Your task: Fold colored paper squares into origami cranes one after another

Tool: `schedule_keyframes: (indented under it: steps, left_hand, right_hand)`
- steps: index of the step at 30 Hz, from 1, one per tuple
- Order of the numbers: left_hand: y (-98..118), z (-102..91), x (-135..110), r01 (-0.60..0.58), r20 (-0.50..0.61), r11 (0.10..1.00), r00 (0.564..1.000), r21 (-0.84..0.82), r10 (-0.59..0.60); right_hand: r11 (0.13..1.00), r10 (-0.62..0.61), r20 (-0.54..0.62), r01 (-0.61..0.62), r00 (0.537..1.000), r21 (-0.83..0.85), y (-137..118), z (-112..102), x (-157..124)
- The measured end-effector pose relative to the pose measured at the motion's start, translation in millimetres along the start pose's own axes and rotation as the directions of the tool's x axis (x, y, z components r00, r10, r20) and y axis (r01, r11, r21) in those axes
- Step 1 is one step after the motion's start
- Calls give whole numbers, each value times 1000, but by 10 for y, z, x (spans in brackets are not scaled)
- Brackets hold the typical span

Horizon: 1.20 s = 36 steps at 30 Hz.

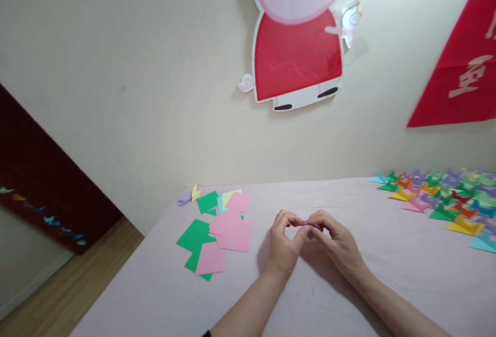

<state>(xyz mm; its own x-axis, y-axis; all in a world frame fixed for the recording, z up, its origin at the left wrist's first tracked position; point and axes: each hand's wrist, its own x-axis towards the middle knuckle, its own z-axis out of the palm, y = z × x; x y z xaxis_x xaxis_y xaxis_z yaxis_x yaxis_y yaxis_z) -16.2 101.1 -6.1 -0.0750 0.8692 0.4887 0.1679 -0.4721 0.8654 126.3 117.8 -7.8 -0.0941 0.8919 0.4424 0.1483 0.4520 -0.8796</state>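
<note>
Above the middle of the table, my left hand (285, 241) and my right hand (336, 236) meet fingertip to fingertip. Between them they pinch a small piece of purple folded paper (311, 234). Most of this paper is hidden behind my fingers, so its exact shape does not show. Both hands are closed, thumbs and forefingers pressed on the paper. To the left of my left hand lie loose pink paper squares (236, 233) and green paper squares (195, 234), overlapping one another.
Several rows of colourful folded paper figures (444, 213) stand at the table's right. A yellow folded figure (196, 193) and a purple one (185, 200) sit at the back left corner. A pale cloth (163, 295) covers the table, against a wall with a pig cutout (298, 58).
</note>
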Motion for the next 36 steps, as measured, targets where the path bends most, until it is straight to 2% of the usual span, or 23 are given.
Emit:
schedule_keyframes:
  steps: [6, 14, 17, 21, 36]
  left_hand:
    - [-43, 0, 2, 37, 7, 999, 999, 18, -37]
    - [-48, -2, 9, -22, -32, 999, 999, 44, 23]
    - [-69, 1, 17, 61, -20, 998, 998, -26, -62]
    - [-120, 14, 16, 210, 37, 970, 978, -120, -207]
    - [-90, 2, 74, 437, 129, 836, 899, -332, -418]
  right_hand:
    - [987, -127, 4, 127, 992, -94, -28, -16, -1]
    - [913, -308, 42, 308, 950, -269, 15, -15, -4]
    - [881, -369, 44, 364, 929, -301, 43, -22, -5]
    - [866, -384, 61, 382, 921, -322, 75, -39, -7]
    - [844, -403, 90, 408, 911, -347, 84, -44, 8]
